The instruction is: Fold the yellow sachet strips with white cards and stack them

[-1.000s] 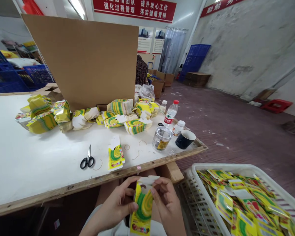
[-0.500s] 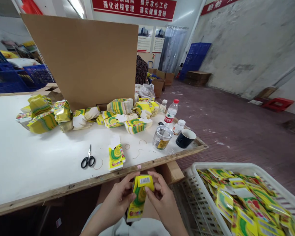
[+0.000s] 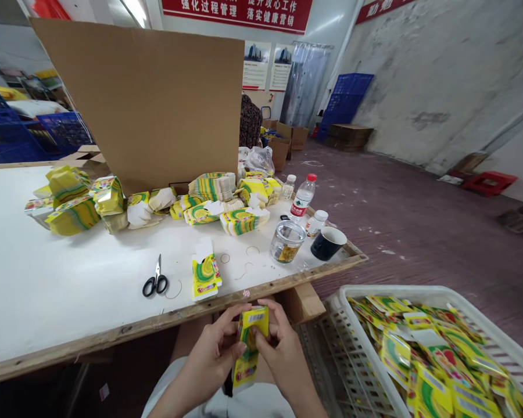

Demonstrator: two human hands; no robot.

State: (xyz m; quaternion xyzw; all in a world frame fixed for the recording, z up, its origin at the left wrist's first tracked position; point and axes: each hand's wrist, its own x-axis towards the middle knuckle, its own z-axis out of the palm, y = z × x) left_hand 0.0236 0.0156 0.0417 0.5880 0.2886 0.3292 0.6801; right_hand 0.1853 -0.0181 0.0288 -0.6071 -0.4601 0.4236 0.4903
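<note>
Between my two hands, over my lap in front of the table edge, is a small yellow and green carton with a barcode at its upper end. My left hand grips its left side, thumb against the front. My right hand pinches the upper right part, its thumb pressed on the printed face below the barcode. The fingertips behind the carton are partly hidden. On the table just ahead lies a flat pile of similar cartons with white flaps sticking up.
Black-handled scissors lie left of the pile. Bundles of flat cartons line up before a tall cardboard sheet. A clear jar, a water bottle and a dark mug stand right. A white crate holds many yellow cartons.
The carton has turned slightly between my hands, its barcode end now narrower and more tilted. My right thumb has shifted a little left and up across its face.
</note>
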